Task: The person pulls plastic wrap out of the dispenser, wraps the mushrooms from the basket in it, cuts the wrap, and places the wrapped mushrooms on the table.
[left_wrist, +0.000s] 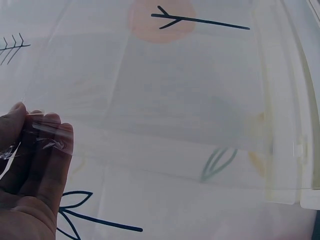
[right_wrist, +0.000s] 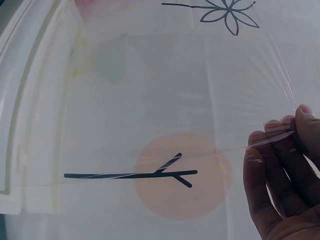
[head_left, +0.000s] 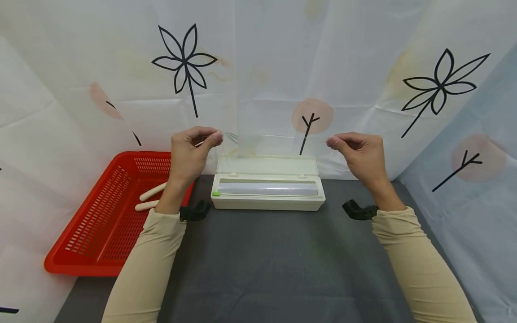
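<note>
A thin, see-through sheet of plastic wrap (left_wrist: 165,105) stretches between my two raised hands. My left hand (head_left: 191,150) pinches one corner between thumb and fingers, and the film creases over those fingers in the left wrist view. The opposite corner is pinched by my right hand (head_left: 359,154), with tension lines running from the fingertips in the right wrist view. Below and between the hands stands a white wrap dispenser box (head_left: 266,204), its clear lid (head_left: 266,166) raised at the back. Inside lies the roll of plastic wrap (head_left: 266,188). A small green slider (head_left: 216,193) sits at the box's left end.
A red plastic basket (head_left: 109,264) stands on the left, partly behind my left forearm, with two cream-coloured handles (head_left: 152,192) showing inside. The dark grey table (head_left: 274,264) meets a white patterned cloth (head_left: 262,67) at the back and sides.
</note>
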Motion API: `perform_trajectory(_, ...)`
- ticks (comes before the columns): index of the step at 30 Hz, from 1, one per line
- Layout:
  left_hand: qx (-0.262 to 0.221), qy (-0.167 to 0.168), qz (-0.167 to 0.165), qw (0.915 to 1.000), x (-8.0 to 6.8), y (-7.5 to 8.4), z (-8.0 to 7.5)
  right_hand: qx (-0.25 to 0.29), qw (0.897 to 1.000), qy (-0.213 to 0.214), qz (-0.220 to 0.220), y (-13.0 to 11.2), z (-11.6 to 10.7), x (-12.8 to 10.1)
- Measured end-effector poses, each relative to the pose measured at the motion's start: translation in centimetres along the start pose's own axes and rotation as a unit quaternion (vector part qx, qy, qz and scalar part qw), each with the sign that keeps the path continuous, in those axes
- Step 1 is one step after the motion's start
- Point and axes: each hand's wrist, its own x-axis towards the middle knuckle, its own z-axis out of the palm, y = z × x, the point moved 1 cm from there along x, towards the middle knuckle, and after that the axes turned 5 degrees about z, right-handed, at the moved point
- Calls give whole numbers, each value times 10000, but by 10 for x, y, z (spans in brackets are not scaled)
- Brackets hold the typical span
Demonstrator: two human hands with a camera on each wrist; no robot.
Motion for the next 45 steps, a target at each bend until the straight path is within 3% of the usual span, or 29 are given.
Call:
perform_trajectory(11, -159, -38, 172, 9997, -6, 8, -1, 100, 9999, -120, 9, -9, -8, -11)
perform_trajectory(21, -371, -71, 252, 9990, -15, 19, -3, 302, 9990, -186, -288, -15, -14, -22)
perform_trajectory(24, -417, -242, 167, 9987, -20, 23, -7, 318, 9985, -354, -263, -17, -17, -27)
perform_trajectory(28, -723, -735, 104, 9946, -33, 29, -16, 516, 9938, -967, -187, -18, -22, -39)
perform_trajectory(31, -1028, -1237, 155, 9869, -44, 33, -23, 981, 9830, -1543, -132, -17, -26, -51)
perform_trajectory(35, -1153, -1916, -148, 9746, -62, 34, -30, 1251, 9660, -2259, 110, -14, -28, -70)
perform_trajectory(39, -1259, -2560, -850, 9547, -87, 23, -33, 1459, 9459, -2851, 525, -4, -24, -93)
perform_trajectory(45, -1459, -3229, -2193, 9090, -140, -9, -28, 1870, 9061, -3502, 1461, 27, -12, -137)
